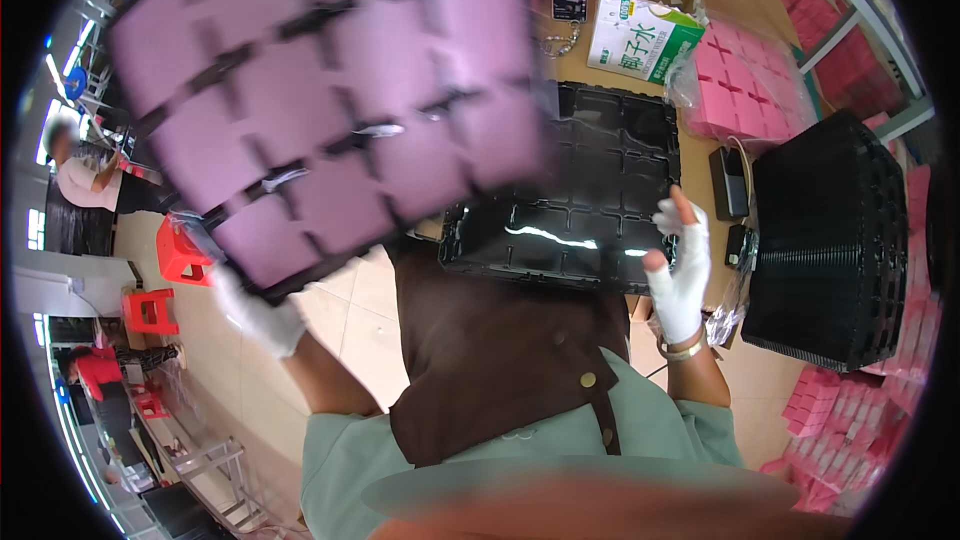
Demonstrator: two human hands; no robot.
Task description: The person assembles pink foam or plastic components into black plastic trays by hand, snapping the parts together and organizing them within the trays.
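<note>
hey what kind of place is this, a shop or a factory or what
Probably a small packing workshop. A gloved left hand lifts a tray of pink pads, an empty black tray lies on the table, and stacked black trays stand beside it.

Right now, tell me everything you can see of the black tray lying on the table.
The black tray is a glossy, thin moulded plastic sheet divided into a grid of shallow square pockets, all empty as far as they show. It lies flat on the brown table, its near edge overhanging the front. The gloved right hand rests at its right near corner. The lifted pink-filled tray hides its left part.
</note>
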